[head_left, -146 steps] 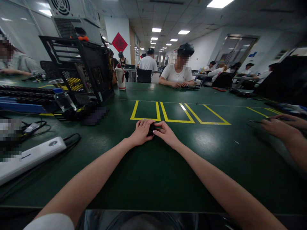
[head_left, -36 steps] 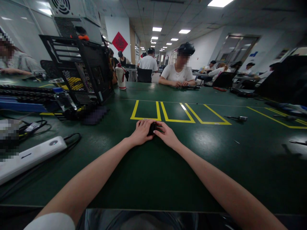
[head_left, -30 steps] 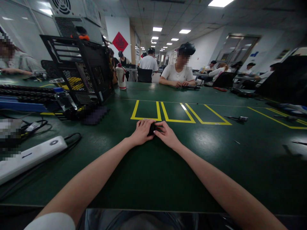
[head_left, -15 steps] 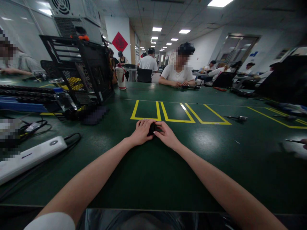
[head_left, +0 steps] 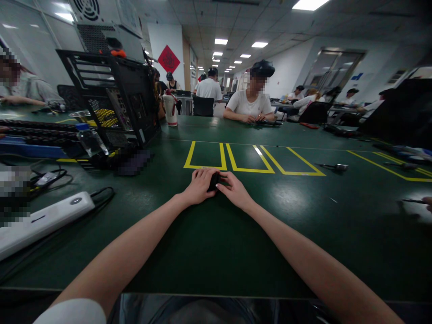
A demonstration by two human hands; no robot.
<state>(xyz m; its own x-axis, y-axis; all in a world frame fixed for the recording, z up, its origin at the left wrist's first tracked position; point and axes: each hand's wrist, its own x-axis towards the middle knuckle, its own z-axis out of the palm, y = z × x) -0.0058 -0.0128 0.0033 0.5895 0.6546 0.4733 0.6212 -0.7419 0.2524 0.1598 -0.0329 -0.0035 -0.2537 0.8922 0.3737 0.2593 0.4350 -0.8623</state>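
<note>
A small black block-like object (head_left: 213, 181) lies between my hands on the green table (head_left: 216, 243), just below the near edge of the left yellow tape outline (head_left: 205, 168). My left hand (head_left: 201, 185) is closed around its left side, with the fingers over the top. From the right, my right hand (head_left: 232, 190) grips it between thumb and fingers. Most of the object is hidden by the fingers, so its exact kind cannot be made out.
Left stand a black computer case (head_left: 111, 99), a water bottle (head_left: 90, 140) and a white power strip (head_left: 50, 220). A screwdriver-like tool (head_left: 335, 167) lies right of the tape. A person (head_left: 251, 101) sits across the table; another person's hand (head_left: 428, 203) holds a thin tool at the right edge.
Both my hands and the black object stay practically in place. At the right edge, the other person's hand with the thin tool has shifted slightly.
</note>
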